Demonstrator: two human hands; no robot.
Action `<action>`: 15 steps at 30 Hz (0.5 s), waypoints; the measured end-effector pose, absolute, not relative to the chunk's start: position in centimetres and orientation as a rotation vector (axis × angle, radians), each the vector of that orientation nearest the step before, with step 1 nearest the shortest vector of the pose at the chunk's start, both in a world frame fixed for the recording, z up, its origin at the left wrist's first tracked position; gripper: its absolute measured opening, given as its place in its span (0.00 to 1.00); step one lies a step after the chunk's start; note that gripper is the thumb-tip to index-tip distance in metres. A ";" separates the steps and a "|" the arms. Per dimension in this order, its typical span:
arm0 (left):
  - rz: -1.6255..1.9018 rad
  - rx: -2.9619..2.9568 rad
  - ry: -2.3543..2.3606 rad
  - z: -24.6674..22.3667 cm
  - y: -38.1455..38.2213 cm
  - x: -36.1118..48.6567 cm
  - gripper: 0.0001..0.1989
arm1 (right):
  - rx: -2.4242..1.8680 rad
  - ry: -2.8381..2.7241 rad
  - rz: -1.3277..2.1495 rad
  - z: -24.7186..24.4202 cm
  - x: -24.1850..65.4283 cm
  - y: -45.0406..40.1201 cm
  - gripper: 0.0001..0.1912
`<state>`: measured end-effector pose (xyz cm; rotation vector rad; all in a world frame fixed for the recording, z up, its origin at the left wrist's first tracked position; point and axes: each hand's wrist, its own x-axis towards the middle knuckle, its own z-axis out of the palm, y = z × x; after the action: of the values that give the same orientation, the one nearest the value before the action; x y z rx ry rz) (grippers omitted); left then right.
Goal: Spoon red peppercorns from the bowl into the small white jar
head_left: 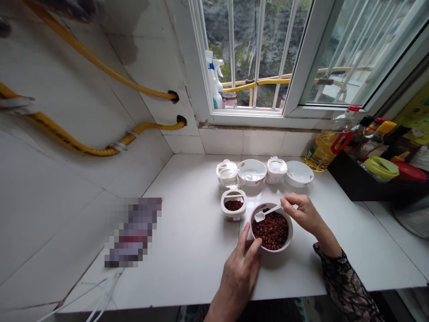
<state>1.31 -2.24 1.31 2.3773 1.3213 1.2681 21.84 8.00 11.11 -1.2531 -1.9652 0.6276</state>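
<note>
A white bowl full of dark red, dried bits that look like Sichuan peppercorns stands on the counter. My left hand grips its near left side, fingers against the rim. Between the thumb and fingers of my right hand is the handle of a small white spoon. The spoon's head lies over the peppercorns near the bowl's far left rim; whether it touches them I cannot tell. Just left of the bowl sits a seasoning jar with similar red bits inside, its lid apparently raised.
Behind stand a lidded jar, a white bowl, another jar and a second white bowl. An oil bottle and a dark rack of condiments fill the right. A blurred object with cords lies left.
</note>
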 end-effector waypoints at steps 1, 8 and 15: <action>1.272 2.377 1.320 1.3 -2.2 1.3 0.17 | -1.268 -1.984 0.633 11.0 22.0 8.0 0.24; 1.300 2.402 1.358 1.3 -2.2 1.4 0.17 | -1.200 -2.221 0.593 10.0 20.4 7.7 0.22; 1.301 2.391 1.347 1.4 -2.2 1.4 0.17 | -1.263 -1.998 0.689 10.2 21.0 7.8 0.26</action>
<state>1.38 -2.20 1.36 2.3912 1.3471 1.3010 21.00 7.76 10.23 -1.2631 -1.9978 0.6893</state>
